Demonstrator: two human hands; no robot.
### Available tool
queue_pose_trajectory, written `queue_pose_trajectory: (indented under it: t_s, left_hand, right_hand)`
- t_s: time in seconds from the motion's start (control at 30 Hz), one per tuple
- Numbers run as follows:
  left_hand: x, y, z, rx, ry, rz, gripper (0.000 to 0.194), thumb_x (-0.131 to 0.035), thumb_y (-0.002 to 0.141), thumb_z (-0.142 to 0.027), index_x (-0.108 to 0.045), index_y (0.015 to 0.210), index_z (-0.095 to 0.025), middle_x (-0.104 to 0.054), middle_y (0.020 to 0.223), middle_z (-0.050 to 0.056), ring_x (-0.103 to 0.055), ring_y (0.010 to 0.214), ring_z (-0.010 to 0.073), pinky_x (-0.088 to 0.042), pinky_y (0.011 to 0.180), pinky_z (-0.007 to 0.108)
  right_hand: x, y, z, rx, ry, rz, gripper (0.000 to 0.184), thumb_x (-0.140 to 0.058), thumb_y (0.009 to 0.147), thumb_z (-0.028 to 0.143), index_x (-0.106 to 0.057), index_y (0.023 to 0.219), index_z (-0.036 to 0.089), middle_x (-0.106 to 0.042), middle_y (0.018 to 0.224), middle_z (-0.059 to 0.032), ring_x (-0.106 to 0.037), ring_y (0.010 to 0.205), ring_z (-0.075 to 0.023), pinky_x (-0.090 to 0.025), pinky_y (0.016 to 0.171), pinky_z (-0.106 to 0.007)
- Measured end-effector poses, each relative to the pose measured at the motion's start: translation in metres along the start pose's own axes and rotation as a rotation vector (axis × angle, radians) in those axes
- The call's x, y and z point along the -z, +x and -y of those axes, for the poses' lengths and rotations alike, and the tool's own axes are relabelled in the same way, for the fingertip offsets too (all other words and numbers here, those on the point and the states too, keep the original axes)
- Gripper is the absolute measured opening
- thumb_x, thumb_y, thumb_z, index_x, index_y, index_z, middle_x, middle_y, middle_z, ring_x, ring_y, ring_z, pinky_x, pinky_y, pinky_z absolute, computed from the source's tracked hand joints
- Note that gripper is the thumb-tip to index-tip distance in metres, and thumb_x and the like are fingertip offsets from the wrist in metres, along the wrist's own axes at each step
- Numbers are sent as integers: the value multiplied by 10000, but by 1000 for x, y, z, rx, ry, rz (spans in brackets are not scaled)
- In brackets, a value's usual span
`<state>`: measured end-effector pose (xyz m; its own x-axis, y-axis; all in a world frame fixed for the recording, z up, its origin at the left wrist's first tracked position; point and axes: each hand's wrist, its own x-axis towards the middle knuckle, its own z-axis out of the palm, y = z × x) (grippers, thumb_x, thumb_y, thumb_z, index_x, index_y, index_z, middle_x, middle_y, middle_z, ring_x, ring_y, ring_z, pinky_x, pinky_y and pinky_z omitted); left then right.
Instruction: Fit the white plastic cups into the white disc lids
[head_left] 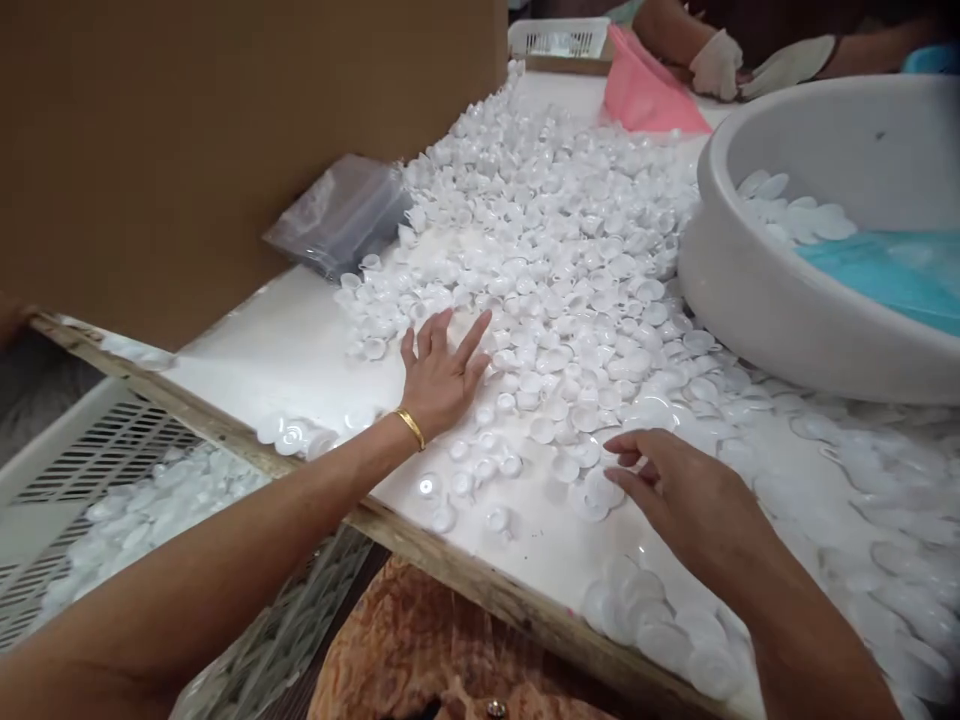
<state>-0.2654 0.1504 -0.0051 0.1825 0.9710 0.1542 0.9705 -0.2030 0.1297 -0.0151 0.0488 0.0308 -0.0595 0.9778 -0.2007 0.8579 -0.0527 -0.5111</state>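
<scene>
A big heap of small white plastic caps [570, 260] covers the white table [300, 345]. My left hand [442, 375], with a gold bangle on the wrist, lies flat and spread on the near edge of the heap, fingers apart, holding nothing. My right hand [675, 490] hovers low over loose caps near the front, its fingers curled toward a flat white disc [592, 495]; whether it grips one is hard to make out.
A large white basin [757, 300] with caps and a blue bag stands at right. A brown cardboard box [225, 140] and a grey plastic bag [341, 215] sit at left. A white crate [90, 450] of caps lies below the wooden table edge. Another person's gloved hands [720, 65] work by a pink bag [645, 95].
</scene>
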Motion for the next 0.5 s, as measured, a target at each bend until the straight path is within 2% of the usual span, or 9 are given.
queue_pose_trajectory:
  t_s: [0.13, 0.23, 0.3, 0.4, 0.5]
  left_hand:
    - [15, -12, 25, 45, 100, -42, 488, -252, 916, -467, -247, 1397, -386, -317, 1365, 94, -250, 1286, 277, -149, 1038, 512]
    - [27, -17, 45, 101, 157, -70, 496, -277, 908, -469, -299, 1389, -352, -454, 1206, 123, -408, 1120, 285, -290, 932, 466]
    - [30, -19, 55, 95, 139, -37, 494, -251, 919, -450, -315, 1389, -312, -546, 1056, 114, -500, 955, 252, -365, 811, 385]
    - [28, -22, 62, 93, 97, 22, 454, -219, 938, -416, -429, 1319, -289, -627, 904, 67, -556, 769, 197, -366, 639, 290]
    - [27, -22, 65, 103, 54, 13, 421, -258, 944, -402, -502, 1253, -254, -658, 873, 36, -578, 754, 173, -351, 615, 266]
  right_hand:
    - [-21, -20, -10, 99, -264, 8, 241, -531, 792, 257, -552, 1032, 271, -591, 1024, -19, -577, 595, -137, -323, 393, -233]
    - [-26, -24, -15, 84, -299, -18, 117, -523, 787, 235, -526, 903, 239, -585, 964, -13, -560, 581, -132, -310, 391, -233]
    - [-22, -25, -18, 51, -242, -13, 42, -525, 788, 256, -492, 802, 234, -590, 836, 5, -550, 565, -135, -319, 406, -234]
    - [-7, -26, -14, -23, -72, 19, 111, -511, 816, 332, -487, 757, 241, -570, 652, 23, -536, 530, -145, -363, 443, -245]
    - [6, -22, 5, -62, 229, 20, 137, -502, 835, 375, -533, 847, 242, -614, 705, 0, -586, 609, -156, -443, 526, -259]
